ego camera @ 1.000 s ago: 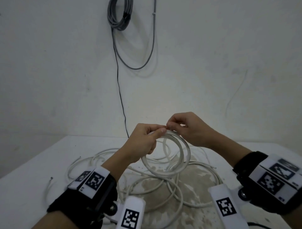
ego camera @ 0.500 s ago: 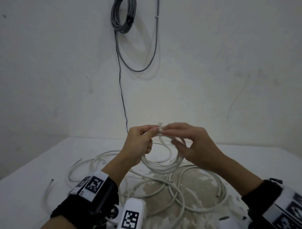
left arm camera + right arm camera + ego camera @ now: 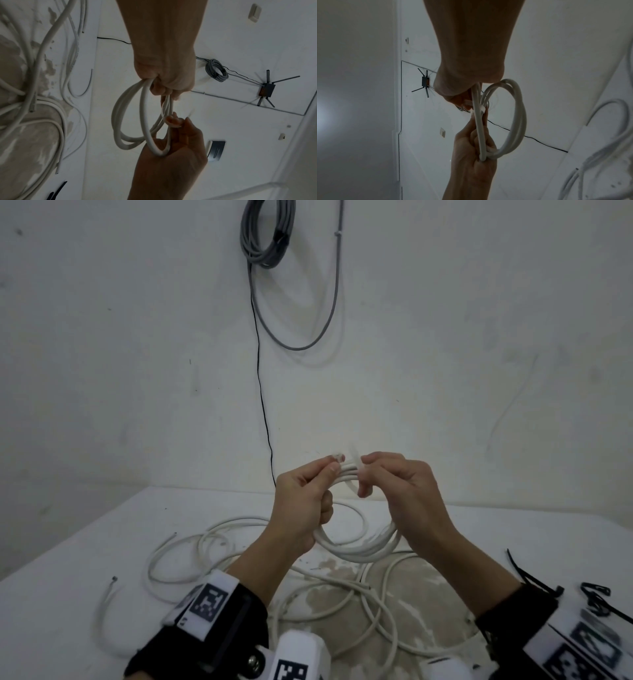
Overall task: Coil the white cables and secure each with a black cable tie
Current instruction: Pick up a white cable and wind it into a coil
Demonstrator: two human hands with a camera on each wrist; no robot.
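Coil (image 3: 356, 546) of white cable looks light and springy, so both hands, left hand (image 3: 303, 505) and right hand (image 3: 404, 491), pinch its gathered top firmly.

A coil of grey cable (image 3: 265, 232) hung high on the white wall (image 3: 445, 337), one long loop (image 3: 301, 345) of it drooping below. A thin black wire (image 3: 262, 392) ran straight down the wall to the back edge of the white surface (image 3: 61, 594), whose middle was worn to a brownish, peeling patch (image 3: 342, 573). From the wrist views, a small black router (image 3: 266, 90) with several antennas sat fixed to the wall, just beyond the grey coil, and a pale wall switch (image 3: 443, 132) showed further along.
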